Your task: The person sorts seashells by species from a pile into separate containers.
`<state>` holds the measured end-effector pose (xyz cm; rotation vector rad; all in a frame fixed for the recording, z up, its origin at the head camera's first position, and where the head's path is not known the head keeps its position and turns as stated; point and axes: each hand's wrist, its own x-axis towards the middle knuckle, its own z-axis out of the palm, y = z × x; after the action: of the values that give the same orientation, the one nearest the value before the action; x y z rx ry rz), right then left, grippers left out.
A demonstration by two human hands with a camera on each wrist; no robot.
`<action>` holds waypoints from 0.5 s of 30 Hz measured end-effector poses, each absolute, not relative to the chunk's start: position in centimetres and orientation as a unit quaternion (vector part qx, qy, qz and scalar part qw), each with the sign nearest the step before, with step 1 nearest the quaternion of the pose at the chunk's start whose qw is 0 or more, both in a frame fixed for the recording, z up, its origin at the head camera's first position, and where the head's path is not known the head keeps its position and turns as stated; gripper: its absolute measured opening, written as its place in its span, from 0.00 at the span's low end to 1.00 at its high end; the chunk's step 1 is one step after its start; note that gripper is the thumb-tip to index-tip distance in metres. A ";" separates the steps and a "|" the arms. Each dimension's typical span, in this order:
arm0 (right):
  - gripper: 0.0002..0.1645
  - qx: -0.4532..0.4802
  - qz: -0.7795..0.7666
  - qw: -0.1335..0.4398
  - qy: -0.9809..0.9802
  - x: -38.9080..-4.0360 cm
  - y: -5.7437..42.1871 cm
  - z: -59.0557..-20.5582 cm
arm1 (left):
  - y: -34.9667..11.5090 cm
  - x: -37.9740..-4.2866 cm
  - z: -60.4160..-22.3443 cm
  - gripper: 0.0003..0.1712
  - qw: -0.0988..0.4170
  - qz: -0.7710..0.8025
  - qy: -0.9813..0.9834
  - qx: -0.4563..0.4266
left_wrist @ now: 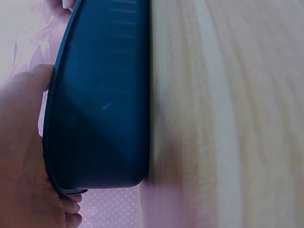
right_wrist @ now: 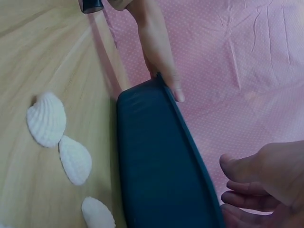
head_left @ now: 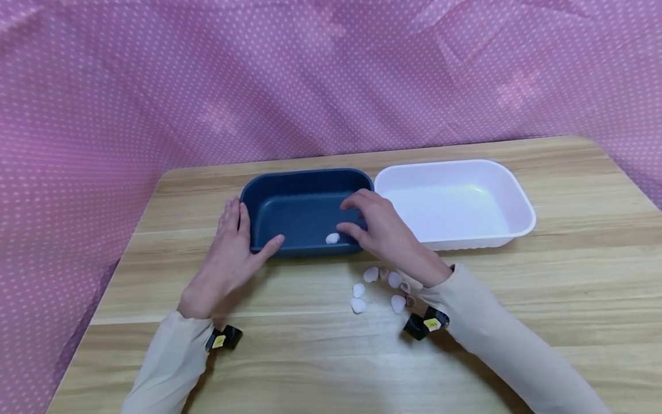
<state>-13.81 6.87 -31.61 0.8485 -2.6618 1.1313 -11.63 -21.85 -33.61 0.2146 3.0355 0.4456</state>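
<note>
A dark blue plastic basin (head_left: 305,179) stands on the wooden table. My left hand (head_left: 227,253) rests along its left end, fingers extended outside the wall and thumb over the front rim. Above the basin's right part is my right hand (head_left: 380,227), thumb and fingers apart and loosely bent with nothing between them. A white seashell (head_left: 333,238) shows inside the basin by the front wall, just left of the right thumb. In the right wrist view, the right hand (right_wrist: 266,185) hovers beside the basin's rim, and a ribbed white shell (right_wrist: 47,119) lies on the table.
Several small shells, among them a fan-shaped one (head_left: 370,274) and a white one (head_left: 358,305), lie in front of the basin near the right wrist. A white basin (head_left: 496,240) stands against the blue one's right end. Pink dotted cloth (head_left: 331,80) hangs behind the table.
</note>
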 end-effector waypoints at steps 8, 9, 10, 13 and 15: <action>0.17 0.314 0.370 0.097 -0.869 -12.1 8.5 -31.7 | -21.9 -11.6 -33.8 0.63 0.031 0.146 0.986 0.070; 0.17 0.319 0.368 0.099 -0.868 -11.8 8.8 -31.7 | -21.9 -11.6 -33.8 0.63 0.030 0.147 0.986 0.069; 0.17 0.323 0.365 0.099 -0.868 -11.6 9.0 -31.8 | -21.9 -11.6 -33.9 0.63 0.030 0.147 0.986 0.068; 0.16 0.333 0.355 0.087 -0.869 -10.7 9.9 -32.0 | -21.8 -11.6 -33.9 0.63 0.031 0.148 0.986 0.068; 0.16 0.336 0.351 0.068 -0.871 -10.1 10.4 -32.0 | -21.9 -11.7 -33.9 0.63 0.030 0.149 0.986 0.070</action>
<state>-10.14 10.42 -32.03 1.0116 -2.6246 1.0582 -11.66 -21.87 -33.91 0.2156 3.0388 0.4584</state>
